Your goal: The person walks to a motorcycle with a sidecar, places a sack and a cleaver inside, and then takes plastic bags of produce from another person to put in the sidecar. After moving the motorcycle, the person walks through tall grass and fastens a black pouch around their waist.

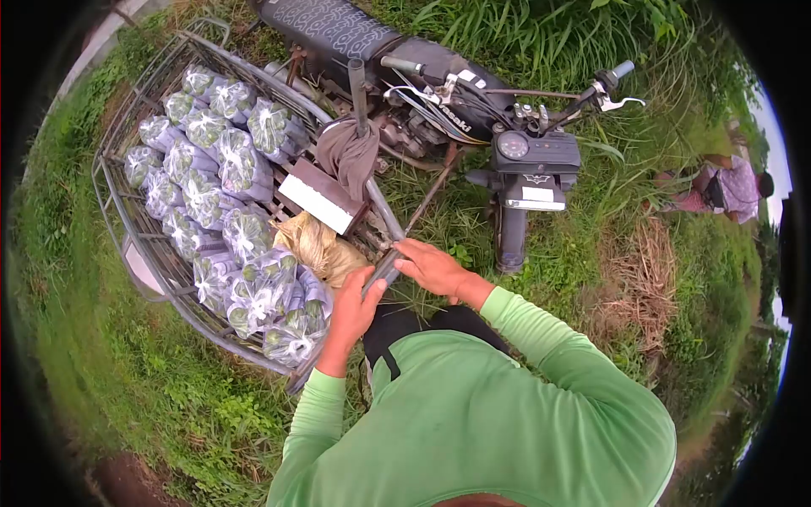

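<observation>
My left hand (348, 311) is closed over the metal rail (391, 267) at the front edge of a sidecar, its thumb on the side nearer my body. Higher on that same rail my right hand (435, 272) grips with its fingers bent over the bar. Just beyond my left hand lies a crumpled tan sack (317, 245). Many clear plastic bags (207, 198) of green produce, wrapped in printed paper and knotted on top, fill the sidecar (152, 253). A brown box with a white side (319, 196) sits by a grey cloth (348, 156) tied around an upright post.
A black Kawasaki motorcycle (473, 93) is joined to the sidecar's far side, its handlebar and headlight unit (536, 165) to the right. Grass surrounds everything. Dry straw (646, 283) lies at right, and another person (731, 186) is farther off.
</observation>
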`<state>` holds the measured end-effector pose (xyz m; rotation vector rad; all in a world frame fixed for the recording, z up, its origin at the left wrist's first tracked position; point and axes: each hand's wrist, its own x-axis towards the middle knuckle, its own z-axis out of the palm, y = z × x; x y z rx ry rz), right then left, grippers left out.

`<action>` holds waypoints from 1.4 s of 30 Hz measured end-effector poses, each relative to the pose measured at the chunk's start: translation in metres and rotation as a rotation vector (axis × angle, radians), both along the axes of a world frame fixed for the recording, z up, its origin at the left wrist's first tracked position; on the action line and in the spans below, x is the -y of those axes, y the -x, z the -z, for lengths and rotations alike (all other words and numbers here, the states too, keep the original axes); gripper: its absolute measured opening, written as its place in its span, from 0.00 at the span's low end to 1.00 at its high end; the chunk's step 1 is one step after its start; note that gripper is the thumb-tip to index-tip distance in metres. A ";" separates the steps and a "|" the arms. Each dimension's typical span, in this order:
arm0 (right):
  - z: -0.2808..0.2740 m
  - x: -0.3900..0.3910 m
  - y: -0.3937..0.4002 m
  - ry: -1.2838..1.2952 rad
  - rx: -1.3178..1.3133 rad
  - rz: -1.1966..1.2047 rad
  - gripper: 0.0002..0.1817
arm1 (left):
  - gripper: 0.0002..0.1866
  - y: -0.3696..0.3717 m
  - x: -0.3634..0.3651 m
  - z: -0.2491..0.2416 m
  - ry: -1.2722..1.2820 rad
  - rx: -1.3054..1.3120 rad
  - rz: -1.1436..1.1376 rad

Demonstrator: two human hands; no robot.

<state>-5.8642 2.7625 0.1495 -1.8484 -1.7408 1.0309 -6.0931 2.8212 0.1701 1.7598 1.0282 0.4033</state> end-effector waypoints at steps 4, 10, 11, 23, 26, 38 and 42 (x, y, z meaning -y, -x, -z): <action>0.008 0.036 -0.005 0.018 -0.093 0.080 0.34 | 0.32 -0.029 0.010 0.000 -0.130 -0.147 0.105; 0.032 0.125 -0.062 0.329 0.010 0.148 0.27 | 0.32 -0.066 0.010 -0.003 -0.416 -0.236 0.351; 0.042 0.146 -0.072 0.377 0.052 0.179 0.26 | 0.32 -0.075 0.009 -0.004 -0.461 -0.229 0.386; 0.043 0.291 -0.106 0.597 -0.010 0.728 0.27 | 0.28 -0.119 0.001 0.011 -0.542 -0.315 0.508; 0.070 0.302 -0.092 0.677 -0.024 0.692 0.27 | 0.21 -0.118 0.001 0.016 -0.577 -0.235 0.476; 0.110 0.283 -0.077 0.515 -0.053 0.688 0.24 | 0.17 -0.113 0.000 0.018 -0.473 -0.136 0.395; 0.105 0.319 -0.079 0.494 -0.051 0.846 0.21 | 0.19 -0.112 -0.005 0.020 -0.483 -0.189 0.419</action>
